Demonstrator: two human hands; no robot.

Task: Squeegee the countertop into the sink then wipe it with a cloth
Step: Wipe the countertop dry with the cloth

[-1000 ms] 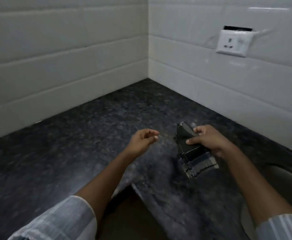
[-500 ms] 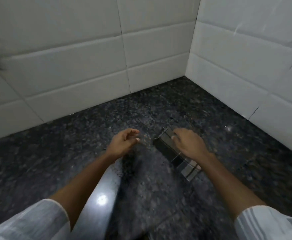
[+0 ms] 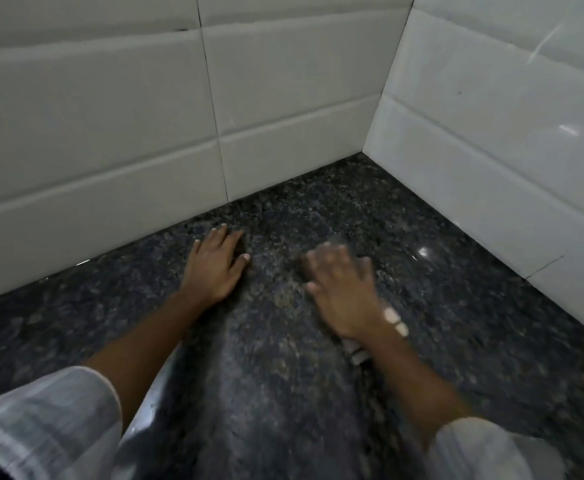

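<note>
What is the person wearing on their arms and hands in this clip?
Both arms wear pale, faintly striped sleeves, left sleeve and right sleeve, pushed up so the forearms are bare. The left hand is bare, with no glove or ring visible. The right hand is blurred, also ungloved.

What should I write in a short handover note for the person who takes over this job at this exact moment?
Left hand: flat and open on the dark countertop, holding nothing.
Right hand: spread and pressed down on the cloth, blurred with motion; only small bits of the cloth show beside the wrist.
Place: the corner of the countertop, near the white tiled walls.
Done: wiping with the cloth has begun. No squeegee and no sink are in view, so the squeegee step cannot be confirmed.
Left: wipe the remaining countertop.
</note>
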